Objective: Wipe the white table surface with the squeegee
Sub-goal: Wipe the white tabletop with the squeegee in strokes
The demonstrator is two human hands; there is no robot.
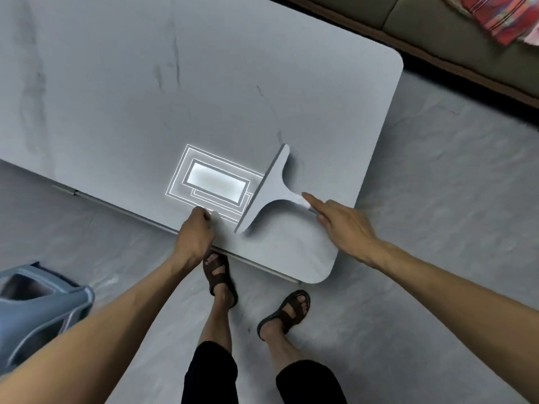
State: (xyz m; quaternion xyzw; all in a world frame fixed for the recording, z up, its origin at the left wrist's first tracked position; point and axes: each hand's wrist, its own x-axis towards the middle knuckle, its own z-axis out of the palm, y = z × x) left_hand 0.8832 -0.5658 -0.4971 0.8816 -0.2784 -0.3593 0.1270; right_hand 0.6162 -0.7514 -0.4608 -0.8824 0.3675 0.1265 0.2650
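While a person stands at the near edge of a white surface and looks down at it, a pale grey squeegee lies on that surface near its right-hand rounded corner. Its long blade runs diagonally, from the upper right down to the lower left, and its short handle points toward the person's right. The right hand grips the end of that handle, with the index finger stretched straight along the top of it and the other fingers curled around it. The left hand is closed into a loose fist resting on the near edge of the surface, just left of the blade's lower end; whether it holds anything cannot be told. Between the left hand and the blade, a bright rectangular reflection of a ceiling light shines on the surface. Below, two feet in dark brown sandals stand on a grey floor. A blue plastic stool sits at the lower left, and a sofa runs along the upper right.
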